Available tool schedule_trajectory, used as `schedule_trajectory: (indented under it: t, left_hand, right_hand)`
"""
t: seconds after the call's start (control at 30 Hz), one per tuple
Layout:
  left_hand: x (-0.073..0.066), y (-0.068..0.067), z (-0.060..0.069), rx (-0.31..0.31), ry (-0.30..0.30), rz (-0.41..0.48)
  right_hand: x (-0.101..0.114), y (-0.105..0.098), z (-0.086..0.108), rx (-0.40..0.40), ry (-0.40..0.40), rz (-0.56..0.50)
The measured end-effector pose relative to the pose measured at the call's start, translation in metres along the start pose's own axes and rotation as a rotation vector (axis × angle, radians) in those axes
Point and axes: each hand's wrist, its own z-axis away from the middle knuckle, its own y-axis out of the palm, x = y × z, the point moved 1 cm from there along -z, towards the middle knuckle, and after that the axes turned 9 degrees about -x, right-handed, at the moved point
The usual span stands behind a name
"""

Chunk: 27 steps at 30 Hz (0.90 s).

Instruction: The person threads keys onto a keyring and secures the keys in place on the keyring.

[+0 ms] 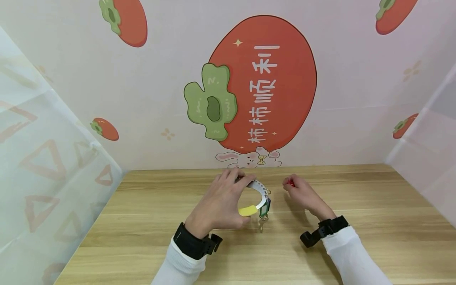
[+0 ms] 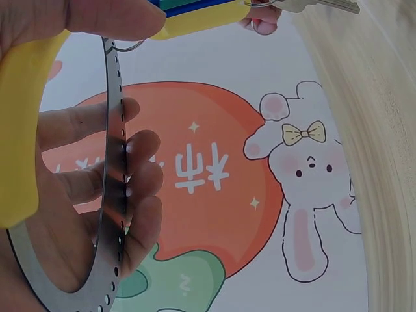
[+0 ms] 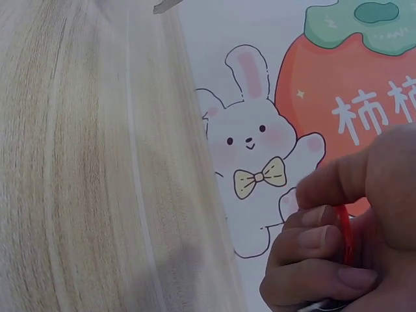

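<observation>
My left hand [image 1: 221, 202] grips a large metal key ring [image 1: 263, 190] with a row of small holes and a yellow handle [image 1: 248, 210]. Fingers lie along the ring's far side, and the thumb is by the handle. From its right side hang a green key tag [image 1: 263, 210] and a key [image 1: 261, 225]. In the left wrist view, blue and yellow tags [image 2: 201, 21] overlap under the thumb. My right hand [image 1: 303, 194], just right of the ring, holds a small red object [image 3: 346, 237] in curled fingers, mostly hidden; a metallic bit shows below.
Both hands are over a wood-grain table [image 1: 149, 206]. Behind its far edge stands a white backdrop [image 1: 342, 134] printed with persimmons and a rabbit. A pale sheet [image 1: 53, 138] borders the left side. Each wrist carries a black strap with a camera.
</observation>
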Motion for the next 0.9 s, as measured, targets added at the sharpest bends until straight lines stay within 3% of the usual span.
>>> schedule_trajectory:
  t: [0.47,0.77,0.9]
  left_hand:
    - [-0.0002,0.0003,0.0,0.007,-0.002,0.002]
    - [-0.0001,0.0007,-0.0002,0.009,0.003,0.001]
    - [0.0001,0.0006,-0.0002,0.009,0.002,0.005]
  right_hand:
    - [0.0051,-0.0008,0.0012,0.015,0.001,-0.063]
    - [0.0056,-0.0035,-0.0029,0.071,0.064,-0.191]
    - [0.0068,-0.0083,-0.0039,0.133,0.095,-0.325]
